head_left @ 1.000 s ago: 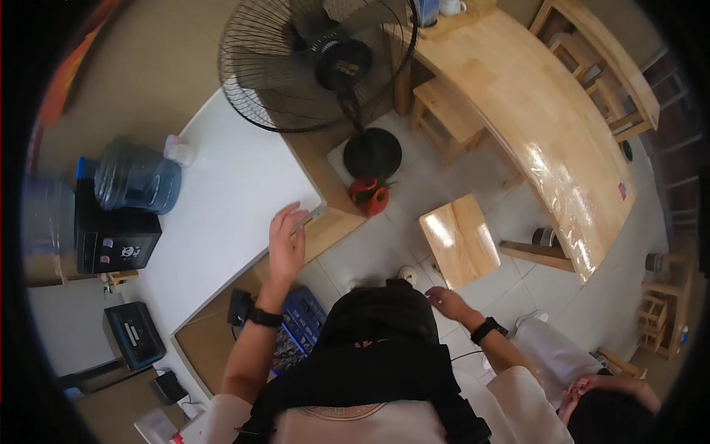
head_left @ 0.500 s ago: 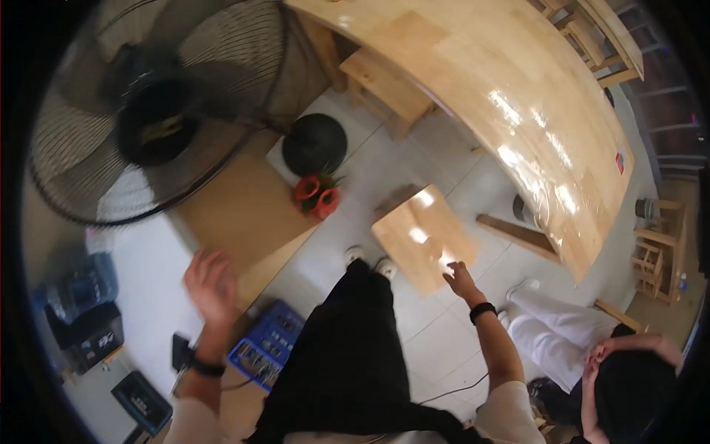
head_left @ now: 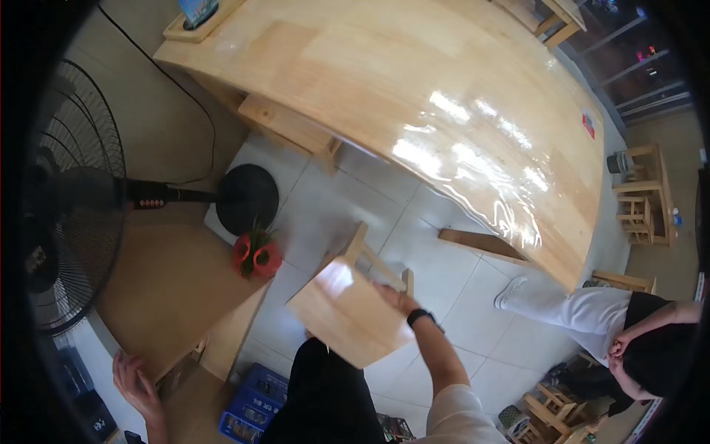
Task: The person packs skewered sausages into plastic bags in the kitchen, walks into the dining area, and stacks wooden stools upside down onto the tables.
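A small wooden stool is tilted in front of my legs, its seat turned towards me and two of its legs showing on the far side. My right hand grips the far edge of the seat, its fingertips partly hidden. At lower left, my left hand is beside the brown tabletop, fingers apart and holding nothing. Whether it touches the surface, I cannot tell.
A large wooden table fills the upper part. A standing fan is at left, near a red flowerpot. Blue crates stand by my legs. At right sits a person in white trousers.
The stool has come off its upright stance and tilted, with my right hand now holding its seat. My left hand has moved down and left. The view has shifted right.
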Motion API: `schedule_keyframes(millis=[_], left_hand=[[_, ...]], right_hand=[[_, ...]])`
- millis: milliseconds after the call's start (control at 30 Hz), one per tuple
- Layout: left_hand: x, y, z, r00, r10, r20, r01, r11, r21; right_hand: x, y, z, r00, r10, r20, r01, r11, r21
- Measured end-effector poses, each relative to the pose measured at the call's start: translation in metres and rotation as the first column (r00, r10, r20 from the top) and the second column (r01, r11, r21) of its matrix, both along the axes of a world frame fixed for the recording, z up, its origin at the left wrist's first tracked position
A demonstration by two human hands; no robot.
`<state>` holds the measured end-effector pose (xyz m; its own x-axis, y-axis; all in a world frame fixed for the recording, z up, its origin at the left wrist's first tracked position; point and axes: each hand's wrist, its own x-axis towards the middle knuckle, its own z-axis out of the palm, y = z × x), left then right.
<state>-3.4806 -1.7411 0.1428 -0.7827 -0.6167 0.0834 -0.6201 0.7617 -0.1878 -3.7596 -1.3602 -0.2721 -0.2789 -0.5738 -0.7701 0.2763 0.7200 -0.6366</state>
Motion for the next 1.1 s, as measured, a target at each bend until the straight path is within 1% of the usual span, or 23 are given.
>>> schedule_keyframes(millis=[33, 100, 167, 233, 300, 367, 433, 467, 533, 567, 600, 667, 700, 733, 767, 800, 833, 900, 933, 967, 1000, 1033, 1100], left_hand=[[0.0, 0.0, 0.001, 1.0, -0.002, -0.018, 0.002, 1.0, -0.009], [0.001, 0.001, 0.002, 0.999, 0.002, -0.046, 0.0, 0.999, 0.038], [-0.007, 0.003, 0.005, 0.998, -0.014, -0.063, 0.015, 1.0, 0.019], [-0.006, 0.004, 0.001, 0.995, -0.019, -0.096, 0.019, 1.0, 0.001], [-0.004, 0.005, 0.001, 0.995, -0.009, -0.1, 0.007, 1.0, -0.018], [-0.008, 0.006, 0.004, 0.988, -0.049, -0.144, 0.052, 0.998, 0.019], [0.0, 0.004, 0.002, 0.991, -0.021, -0.134, 0.027, 0.999, 0.039], [0.012, -0.003, -0.011, 0.995, 0.057, -0.082, -0.057, 0.998, -0.002], [0.0, 0.025, -0.008, 0.989, -0.099, -0.114, 0.098, 0.995, -0.015], [-0.018, 0.052, -0.005, 0.945, -0.213, -0.249, 0.251, 0.96, 0.128], [-0.047, 0.075, -0.004, 0.928, -0.234, -0.289, 0.359, 0.768, 0.53], [-0.092, 0.139, -0.013, 0.815, -0.404, -0.414, 0.577, 0.514, 0.634], [-0.114, 0.167, -0.024, 0.824, -0.356, -0.441, 0.555, 0.349, 0.755], [-0.134, 0.197, -0.041, 0.869, -0.375, -0.323, 0.442, 0.295, 0.847], [-0.156, 0.224, -0.047, 0.873, -0.352, -0.337, 0.41, 0.158, 0.898], [-0.181, 0.245, -0.024, 0.89, -0.316, -0.329, 0.32, -0.079, 0.944], [-0.196, 0.265, -0.003, 0.911, -0.287, -0.295, 0.203, -0.31, 0.929], [-0.222, 0.319, -0.04, 0.919, -0.345, -0.192, 0.021, -0.443, 0.897], [-0.228, 0.328, -0.017, 0.904, -0.399, -0.155, -0.205, -0.722, 0.66], [-0.238, 0.334, 0.014, 0.877, -0.459, -0.143, -0.401, -0.862, 0.311], [-0.241, 0.346, 0.038, 0.883, -0.427, -0.195, -0.328, -0.859, 0.393], [-0.244, 0.357, 0.06, 0.885, -0.396, -0.246, -0.25, -0.848, 0.468], [-0.257, 0.363, 0.092, 0.865, -0.356, -0.355, -0.186, -0.882, 0.432]], right_hand=[[0.012, -0.011, 0.041, 0.901, -0.146, 0.408, 0.134, 0.989, 0.059], [0.063, -0.027, 0.039, 0.976, -0.142, 0.163, 0.154, 0.986, -0.057], [0.092, -0.035, 0.051, 0.977, -0.04, 0.211, 0.052, 0.997, -0.05], [0.12, -0.033, 0.069, 0.996, 0.09, -0.005, -0.089, 0.991, 0.098], [0.126, -0.019, 0.135, 0.996, 0.088, -0.006, -0.087, 0.992, 0.096], [0.131, 0.002, 0.205, 0.998, 0.056, -0.012, -0.054, 0.993, 0.109], [0.14, 0.025, 0.269, 0.986, 0.164, -0.018, -0.157, 0.965, 0.212], [0.148, 0.038, 0.299, 0.988, 0.148, -0.035, -0.136, 0.965, 0.223], [0.171, 0.058, 0.356, 0.978, 0.177, -0.112, -0.135, 0.943, 0.304], [0.181, 0.066, 0.383, 0.978, 0.163, -0.129, -0.115, 0.941, 0.317], [0.183, 0.071, 0.396, 0.977, 0.166, -0.132, -0.115, 0.937, 0.33], [0.203, 0.08, 0.44, 0.96, 0.207, -0.189, -0.124, 0.918, 0.377], [0.216, 0.081, 0.46, 0.961, 0.188, -0.205, -0.097, 0.917, 0.388], [0.225, 0.081, 0.481, 0.958, 0.192, -0.214, -0.09, 0.906, 0.413], [0.231, 0.081, 0.501, 0.955, 0.196, -0.223, -0.08, 0.893, 0.442], [0.238, 0.077, 0.52, 0.953, 0.151, -0.262, -0.025, 0.903, 0.43], [0.251, 0.077, 0.531, 0.953, 0.13, -0.275, 0.004, 0.897, 0.442], [0.266, 0.077, 0.548, 0.906, 0.12, -0.406, 0.074, 0.9, 0.43], [0.272, 0.075, 0.559, 0.905, 0.119, -0.408, 0.074, 0.901, 0.427], [0.272, 0.07, 0.572, 0.875, 0.094, -0.476, 0.128, 0.902, 0.413], [0.271, 0.067, 0.58, 0.839, 0.068, -0.539, 0.179, 0.902, 0.393], [0.271, 0.067, 0.584, 0.84, 0.065, -0.539, 0.174, 0.908, 0.381], [0.267, 0.076, 0.587, 0.735, 0.033, -0.678, 0.274, 0.899, 0.341]])
